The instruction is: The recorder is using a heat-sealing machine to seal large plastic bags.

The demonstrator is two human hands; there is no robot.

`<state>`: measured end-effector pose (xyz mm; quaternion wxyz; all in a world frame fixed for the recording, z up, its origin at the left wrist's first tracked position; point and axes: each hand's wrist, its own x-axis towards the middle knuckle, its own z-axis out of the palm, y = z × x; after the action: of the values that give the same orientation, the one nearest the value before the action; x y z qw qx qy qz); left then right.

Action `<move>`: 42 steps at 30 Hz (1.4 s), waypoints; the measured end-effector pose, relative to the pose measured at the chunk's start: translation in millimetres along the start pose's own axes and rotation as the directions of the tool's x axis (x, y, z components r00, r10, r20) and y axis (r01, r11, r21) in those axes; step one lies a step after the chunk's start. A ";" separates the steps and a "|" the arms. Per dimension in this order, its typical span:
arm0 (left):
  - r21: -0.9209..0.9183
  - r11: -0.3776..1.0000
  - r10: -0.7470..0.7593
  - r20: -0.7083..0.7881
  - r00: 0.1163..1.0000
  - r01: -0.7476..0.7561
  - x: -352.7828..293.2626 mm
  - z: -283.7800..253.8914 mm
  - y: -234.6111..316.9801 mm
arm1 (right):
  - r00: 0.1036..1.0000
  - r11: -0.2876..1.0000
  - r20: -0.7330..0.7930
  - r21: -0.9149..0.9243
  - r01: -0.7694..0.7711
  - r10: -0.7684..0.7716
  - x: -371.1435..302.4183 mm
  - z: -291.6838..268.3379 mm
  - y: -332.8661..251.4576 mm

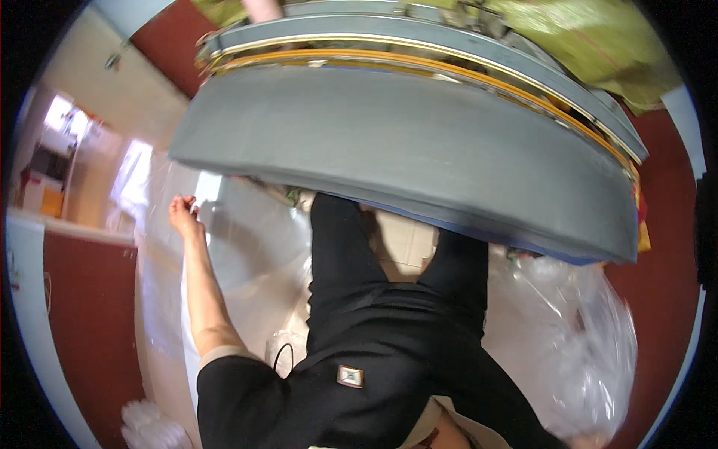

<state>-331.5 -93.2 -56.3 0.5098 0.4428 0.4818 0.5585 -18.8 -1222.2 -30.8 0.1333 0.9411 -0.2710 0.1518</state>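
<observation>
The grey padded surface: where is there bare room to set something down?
The grey padded surface looks bare from the orange strip to its near edge. Behind, a grey rail and greenish sacking crowd together. The left hand is apart from it.

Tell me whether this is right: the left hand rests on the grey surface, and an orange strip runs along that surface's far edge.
Not quite: the head view shows the left hand off the grey surface, near its left corner. The orange strip is right.
</observation>
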 end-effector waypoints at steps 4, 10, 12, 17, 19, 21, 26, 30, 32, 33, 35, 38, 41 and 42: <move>0.255 0.966 0.060 -0.067 0.996 -0.041 23.8 -59.0 -43.0 | 0.961 0.989 -0.244 -0.039 -0.146 0.132 38.6 -51.6 47.1; 0.807 0.353 0.227 0.416 0.880 -0.473 49.2 -39.5 -77.2 | 0.881 0.978 -0.460 0.108 0.176 -0.108 101.1 -102.3 -57.8; 0.828 0.130 0.013 0.549 0.836 -0.545 39.8 -35.5 -79.2 | 0.815 0.872 -0.490 0.196 0.448 -0.309 100.0 -118.4 -139.8; 0.875 -0.036 0.318 0.469 0.824 -0.484 -10.2 -69.6 -75.8 | 0.488 0.423 -0.600 0.259 0.868 -0.635 10.1 -193.3 -378.6; 0.901 -0.043 0.186 0.432 0.882 -0.432 -21.6 -85.5 -67.7 | 0.326 0.278 -0.666 0.182 0.943 -0.671 -44.4 -238.7 -440.6; 0.892 -0.007 0.222 0.442 0.869 -0.452 -31.1 -93.8 -59.8 | 0.203 0.102 -0.708 0.182 0.978 -0.676 -100.6 -277.4 -485.1; 0.846 -0.050 0.190 0.530 0.827 -0.531 -45.8 -89.1 -44.5 | -0.040 -0.321 -0.751 0.233 0.918 -0.660 -218.2 -330.8 -544.7; 0.956 -0.005 0.065 0.292 0.954 -0.293 -28.5 -78.5 -39.4 | -0.114 -0.505 -0.813 0.238 0.830 -0.571 -259.8 -341.7 -570.9; 0.878 -0.011 0.265 0.463 0.846 -0.478 -11.4 -73.4 -42.5 | -0.106 -0.507 -0.810 0.253 0.824 -0.577 -259.8 -341.7 -578.3; 0.839 -0.020 0.363 0.513 0.778 -0.544 -4.3 -70.1 -46.8 | -0.085 -0.491 -0.782 0.298 0.819 -0.617 -258.3 -339.6 -581.1; 0.853 -0.014 0.264 0.507 0.821 -0.522 5.5 -65.0 -57.3 | -0.056 -0.470 -0.776 0.321 0.822 -0.628 -253.7 -332.2 -584.8; 0.858 0.001 0.352 0.481 0.803 -0.514 6.1 -64.9 -70.4 | 0.011 -0.416 -0.737 0.394 0.820 -0.676 -247.3 -317.6 -589.0; 0.881 -0.011 0.396 0.438 0.807 -0.472 -2.8 -79.8 -68.8 | 0.069 -0.374 -0.714 0.443 0.815 -0.697 -244.2 -305.3 -591.6; 0.891 -0.004 0.334 0.430 0.839 -0.454 -6.0 -88.2 -64.3 | 0.118 -0.333 -0.687 0.486 0.808 -0.717 -243.3 -302.9 -591.7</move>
<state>-408.8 -105.9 -132.5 -0.0634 0.8043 0.5553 0.2018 46.1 -523.3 60.5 -0.2591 0.7775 0.5461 0.1735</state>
